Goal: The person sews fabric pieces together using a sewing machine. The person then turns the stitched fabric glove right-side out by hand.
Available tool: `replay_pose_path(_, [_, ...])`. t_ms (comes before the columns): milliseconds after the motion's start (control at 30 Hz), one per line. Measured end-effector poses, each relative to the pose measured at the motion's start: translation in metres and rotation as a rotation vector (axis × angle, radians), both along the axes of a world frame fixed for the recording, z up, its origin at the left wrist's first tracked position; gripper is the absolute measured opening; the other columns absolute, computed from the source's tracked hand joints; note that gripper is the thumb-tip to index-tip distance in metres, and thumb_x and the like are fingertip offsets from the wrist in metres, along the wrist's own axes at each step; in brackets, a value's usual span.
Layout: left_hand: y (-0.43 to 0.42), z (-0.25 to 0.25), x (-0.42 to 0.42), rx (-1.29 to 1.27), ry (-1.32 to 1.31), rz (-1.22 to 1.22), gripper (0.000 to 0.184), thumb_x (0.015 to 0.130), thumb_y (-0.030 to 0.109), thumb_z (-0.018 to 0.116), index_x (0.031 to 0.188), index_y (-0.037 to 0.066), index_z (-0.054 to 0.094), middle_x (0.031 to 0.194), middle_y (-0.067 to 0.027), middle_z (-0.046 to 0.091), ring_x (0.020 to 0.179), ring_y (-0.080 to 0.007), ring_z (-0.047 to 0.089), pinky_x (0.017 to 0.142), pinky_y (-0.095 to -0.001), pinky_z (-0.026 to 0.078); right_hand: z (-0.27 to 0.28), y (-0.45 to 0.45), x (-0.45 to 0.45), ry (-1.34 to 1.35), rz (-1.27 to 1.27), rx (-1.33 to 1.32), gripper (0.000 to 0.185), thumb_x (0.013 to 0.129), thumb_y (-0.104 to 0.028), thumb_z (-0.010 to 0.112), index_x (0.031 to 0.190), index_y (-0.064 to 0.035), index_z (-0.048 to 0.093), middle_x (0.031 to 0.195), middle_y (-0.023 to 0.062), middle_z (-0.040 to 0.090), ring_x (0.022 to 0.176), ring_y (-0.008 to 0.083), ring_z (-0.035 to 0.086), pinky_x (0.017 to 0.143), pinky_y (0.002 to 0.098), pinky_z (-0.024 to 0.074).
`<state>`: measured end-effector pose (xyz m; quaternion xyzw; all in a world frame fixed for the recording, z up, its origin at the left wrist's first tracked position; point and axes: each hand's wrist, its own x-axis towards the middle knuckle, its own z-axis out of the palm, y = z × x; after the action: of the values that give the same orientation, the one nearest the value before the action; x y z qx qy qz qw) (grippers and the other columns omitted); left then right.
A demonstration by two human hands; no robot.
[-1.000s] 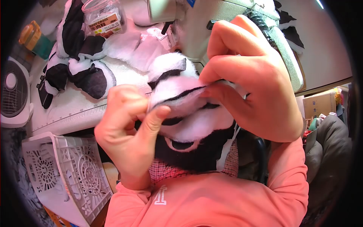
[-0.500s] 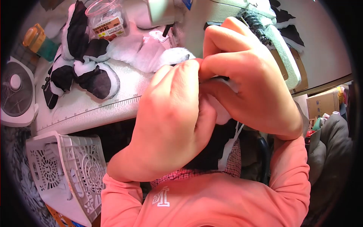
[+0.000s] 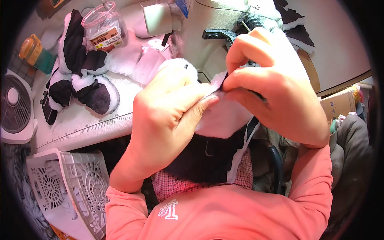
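Observation:
Between both hands is a piece of white plush fabric (image 3: 224, 116) with a black backing, its lower black part (image 3: 204, 158) hanging over the lap. My left hand (image 3: 168, 116) pinches the plush's edge between thumb and fingers. My right hand (image 3: 276, 88) grips the same edge a little to the right, fingers curled, with a dark strip at its fingertips. The two hands are close together in front of the sewing machine (image 3: 206, 52). Part of the fabric is hidden behind the fingers.
Black and white plush pieces (image 3: 96, 96) lie on the table (image 3: 96, 127) at the left, near a clear jar (image 3: 105, 30) and an orange-lidded bottle (image 3: 38, 54). A white fan (image 3: 16, 104) stands far left, above a white plastic basket (image 3: 72, 192). Dark scraps (image 3: 300, 34) lie upper right.
My left hand first moved up and right to the fabric's edge beside my right hand, then shifted slightly, showing its thumb. More of the fabric shows now than half a second ago.

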<state>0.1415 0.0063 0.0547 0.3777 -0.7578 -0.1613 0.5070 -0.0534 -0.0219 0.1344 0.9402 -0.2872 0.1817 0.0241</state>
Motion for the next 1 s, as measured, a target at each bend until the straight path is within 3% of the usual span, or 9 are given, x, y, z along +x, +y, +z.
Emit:
replay_pose_path(400, [-0.007,-0.003,-0.003,-0.044,0.066,-0.030,0.017,0.072,-0.002,0.080,0.086,-0.004,0.071,0.064,-0.0016,0.046,0.062,-0.0127,0.041,0.055,-0.0272,0.033,-0.002,-0.015,0.001,-0.100,0.124,0.036,0.017,0.066,-0.008,0.075,0.077,-0.0068,0.063,0.084,0.0044,0.050,0.081,0.0251,0.049,0.071,0.0357,0.0381])
replay_pose_path(567, [-0.007,-0.006,-0.005,-0.099,0.099,-0.011,0.013,0.073,-0.002,0.079,0.084,-0.003,0.071,0.064,-0.0021,0.046,0.061,-0.0142,0.041,0.054,-0.0277,0.032,0.007,-0.016,-0.007,0.094,0.068,0.062,0.013,0.068,-0.008,0.074,0.078,-0.0058,0.065,0.080,0.0041,0.053,0.079,0.0262,0.054,0.071,0.0368,0.0401])
replay_pose_path(800, [-0.007,-0.004,-0.005,-0.129,0.092,0.018,0.013,0.073,-0.003,0.079,0.084,-0.004,0.071,0.065,-0.0027,0.047,0.062,-0.0149,0.042,0.055,-0.0279,0.033,0.008,-0.017,-0.005,0.099,0.063,0.110,0.010,0.069,-0.004,0.072,0.077,-0.0055,0.066,0.074,0.0040,0.054,0.074,0.0259,0.055,0.066,0.0361,0.0416])
replay_pose_path(1000, [-0.004,-0.002,-0.007,-0.124,0.089,0.033,0.014,0.076,0.000,0.079,0.085,-0.005,0.070,0.065,-0.0027,0.047,0.063,-0.0147,0.042,0.056,-0.0278,0.033,-0.002,-0.018,-0.001,0.013,0.141,-0.129,0.018,0.061,-0.002,0.072,0.074,-0.0034,0.059,0.078,0.0063,0.050,0.073,0.0271,0.052,0.065,0.0372,0.0415])
